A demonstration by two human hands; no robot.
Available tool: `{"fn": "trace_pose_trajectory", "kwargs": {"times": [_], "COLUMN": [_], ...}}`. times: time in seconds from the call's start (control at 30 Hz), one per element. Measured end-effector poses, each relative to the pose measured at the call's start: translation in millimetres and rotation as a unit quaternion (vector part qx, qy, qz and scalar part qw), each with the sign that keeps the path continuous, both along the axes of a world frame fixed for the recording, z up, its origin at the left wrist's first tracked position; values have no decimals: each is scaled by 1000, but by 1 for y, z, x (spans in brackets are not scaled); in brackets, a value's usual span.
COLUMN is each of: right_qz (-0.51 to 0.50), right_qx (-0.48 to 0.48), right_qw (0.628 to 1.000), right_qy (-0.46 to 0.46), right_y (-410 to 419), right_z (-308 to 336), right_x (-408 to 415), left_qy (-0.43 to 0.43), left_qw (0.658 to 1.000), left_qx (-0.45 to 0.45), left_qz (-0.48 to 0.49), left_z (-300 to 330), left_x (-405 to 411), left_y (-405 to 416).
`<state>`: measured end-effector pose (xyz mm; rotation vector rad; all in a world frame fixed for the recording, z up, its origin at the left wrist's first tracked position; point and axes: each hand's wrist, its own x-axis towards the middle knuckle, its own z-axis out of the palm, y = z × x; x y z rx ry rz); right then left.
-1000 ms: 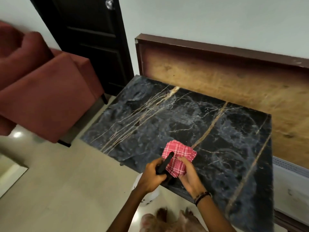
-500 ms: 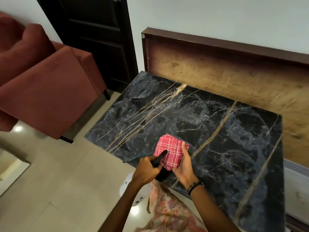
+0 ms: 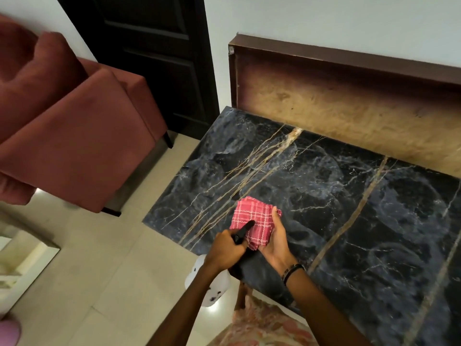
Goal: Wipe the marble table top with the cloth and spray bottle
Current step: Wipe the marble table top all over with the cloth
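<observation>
Dark marble table top (image 3: 349, 221) fills lower right of frame, nothing wiped yet by the look of it. Left hand (image 3: 224, 248) grips the spray bottle (image 3: 243, 231), nozzle aimed at the folded red cloth (image 3: 252, 218) cupped in the right hand (image 3: 274, 236) at lower centre. Step judged: wetting the cloth; next, press it flat onto the marble and sweep.

Spray bottle (image 3: 208, 283) mostly hidden behind left forearm; table (image 3: 374, 221) cut off right
</observation>
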<state>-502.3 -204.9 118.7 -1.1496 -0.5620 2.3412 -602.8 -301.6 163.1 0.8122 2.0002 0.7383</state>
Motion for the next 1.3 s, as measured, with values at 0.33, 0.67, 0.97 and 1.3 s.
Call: {"fn": "trace_pose_trajectory", "kwargs": {"times": [0.33,0.67,0.97,1.3], "right_qz": [21,51,55,-58], "right_qx": [-10,10,37,44], "right_qw": [1000,999,997,997], "right_qy": [17,-14,-30,-29], "right_y": [-1,-8,-32,-54], "right_z": [5,5,12,8], "right_x": [-53,-86,-146,-206], "left_qy": [-31,-23,-37,-2], "left_qw": [998,1000,999,1000], "left_qx": [-18,-4,-12,-5], "left_qz": [49,18,6,-15], "left_z": [2,2,3,1], "left_x": [-53,-88,-156,-241], "left_y": [-7,-13,-18,-48]}}
